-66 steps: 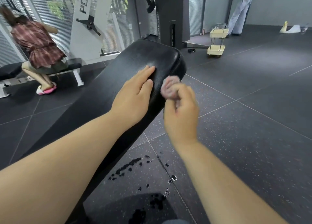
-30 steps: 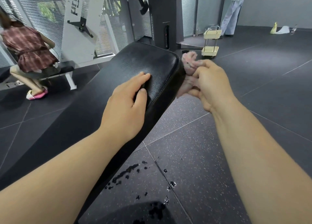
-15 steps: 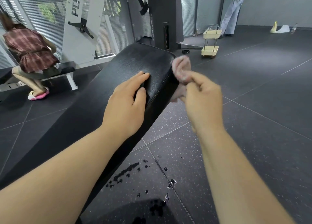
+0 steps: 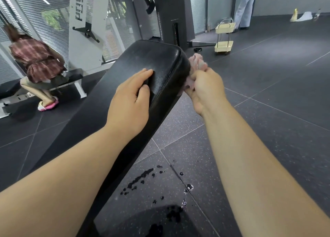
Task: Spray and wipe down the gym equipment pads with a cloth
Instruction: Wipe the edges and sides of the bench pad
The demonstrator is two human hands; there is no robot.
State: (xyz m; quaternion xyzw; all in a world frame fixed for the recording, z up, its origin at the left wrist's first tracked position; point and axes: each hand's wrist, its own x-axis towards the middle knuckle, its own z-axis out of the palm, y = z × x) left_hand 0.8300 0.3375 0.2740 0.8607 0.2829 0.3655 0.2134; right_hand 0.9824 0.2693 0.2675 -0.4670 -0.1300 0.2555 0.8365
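A long black padded bench pad (image 4: 153, 61) runs from the lower left up to the middle of the view. My left hand (image 4: 130, 101) lies flat on its top near the far end, fingers straight. My right hand (image 4: 205, 88) grips a bunched pink cloth (image 4: 197, 61) and holds it against the pad's right side edge near the far corner. Part of the cloth is hidden inside my fist. No spray bottle is in view.
Dark wet drops (image 4: 141, 179) spot the rubber floor below the bench. A person (image 4: 37, 63) squats by another bench (image 4: 71, 79) at left. A black machine column (image 4: 169, 17), a cream trolley (image 4: 224, 38) and a standing person (image 4: 245, 6) are behind.
My right hand with the cloth has been moving back and forth along the pad's right edge, and now sits slightly lower against the corner. My left hand stays flat on the pad.
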